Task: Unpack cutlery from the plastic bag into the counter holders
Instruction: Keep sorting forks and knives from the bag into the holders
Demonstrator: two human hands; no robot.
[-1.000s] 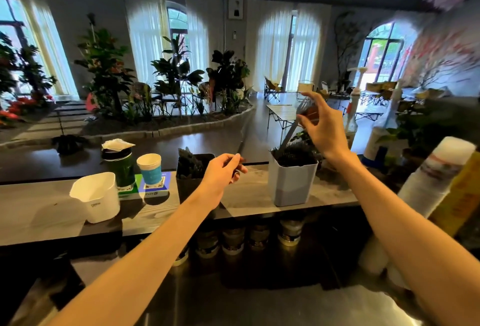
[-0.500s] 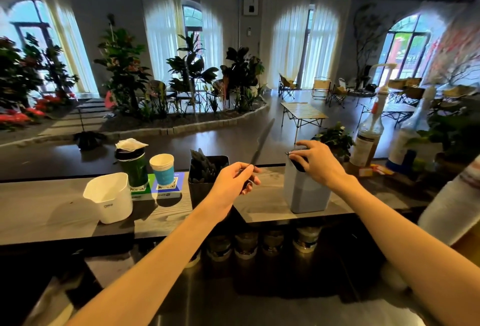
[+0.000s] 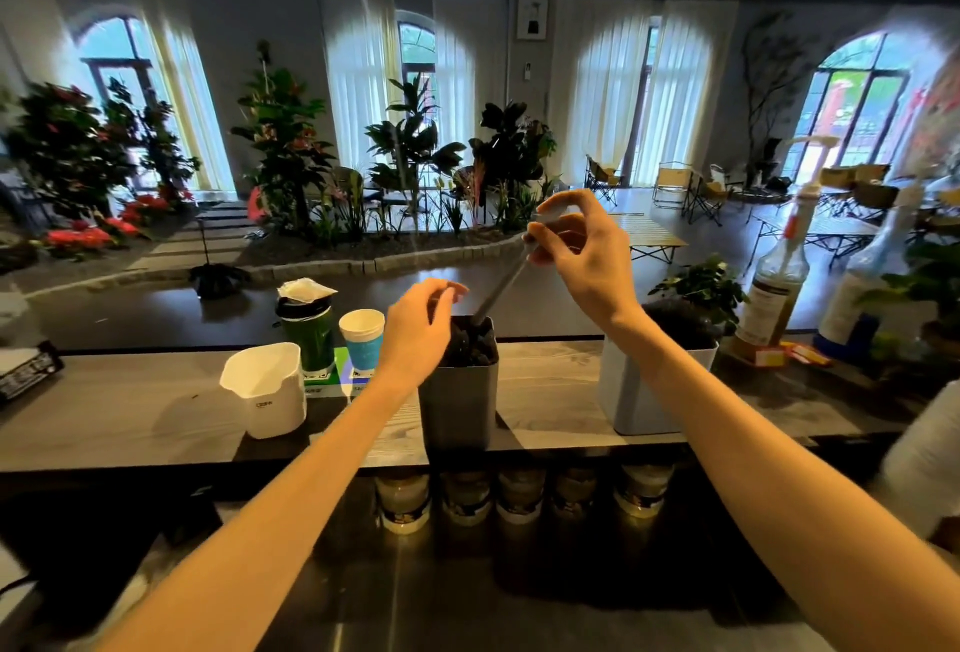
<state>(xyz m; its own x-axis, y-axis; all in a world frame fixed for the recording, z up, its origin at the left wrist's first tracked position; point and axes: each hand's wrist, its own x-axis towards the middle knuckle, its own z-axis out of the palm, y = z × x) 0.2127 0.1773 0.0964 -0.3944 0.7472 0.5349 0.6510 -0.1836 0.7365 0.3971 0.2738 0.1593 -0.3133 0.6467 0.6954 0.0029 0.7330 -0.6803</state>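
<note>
My right hand (image 3: pixel 584 248) pinches the top of a long grey cutlery piece (image 3: pixel 501 287). The piece slants down and left, with its lower end inside the dark holder (image 3: pixel 457 404) at the counter's middle. Dark cutlery fills that holder to the rim. My left hand (image 3: pixel 418 331) hovers over the holder's left rim with its fingertips curled together, and I see nothing between them. To the right stands a white holder (image 3: pixel 636 394) packed with dark cutlery. Another white holder (image 3: pixel 267 391) stands on the left. No plastic bag is in view.
A green can (image 3: pixel 306 334) and a paper cup (image 3: pixel 362 339) stand behind the left white holder. Syrup bottles (image 3: pixel 774 287) and a small plant (image 3: pixel 696 290) crowd the counter's right end. Several jars (image 3: pixel 467 495) line the shelf under the counter (image 3: pixel 130 417).
My right hand has left the right white holder and swung left, raised, with a long piece now dipping into the dark holder. My left hand has moved over that holder's rim.
</note>
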